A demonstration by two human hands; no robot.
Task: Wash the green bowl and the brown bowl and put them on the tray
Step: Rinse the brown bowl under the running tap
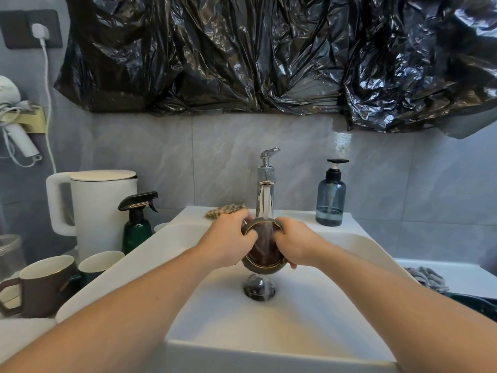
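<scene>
Both my hands hold a tilted bowl (pixel 262 255) over the white sink (pixel 242 324), directly under the chrome faucet (pixel 265 200). The bowl has a dark green rim with a gold edge and a brown inside; whether it is one bowl or two nested ones I cannot tell. Water runs from the faucet into it. My left hand (pixel 231 240) grips the left rim with fingers curled over the edge. My right hand (pixel 295 244) grips the right rim the same way. The drain (pixel 258 290) lies just below the bowl. No tray is clearly visible.
A white kettle (pixel 99 211), a dark green spray bottle (pixel 138 227) and two mugs (pixel 45 284) crowd the left counter. A blue soap dispenser (pixel 330 197) and a patterned cloth (pixel 226 210) sit on the sink's back ledge. At right lie a grey cloth (pixel 427 277) and a dark object (pixel 476 305).
</scene>
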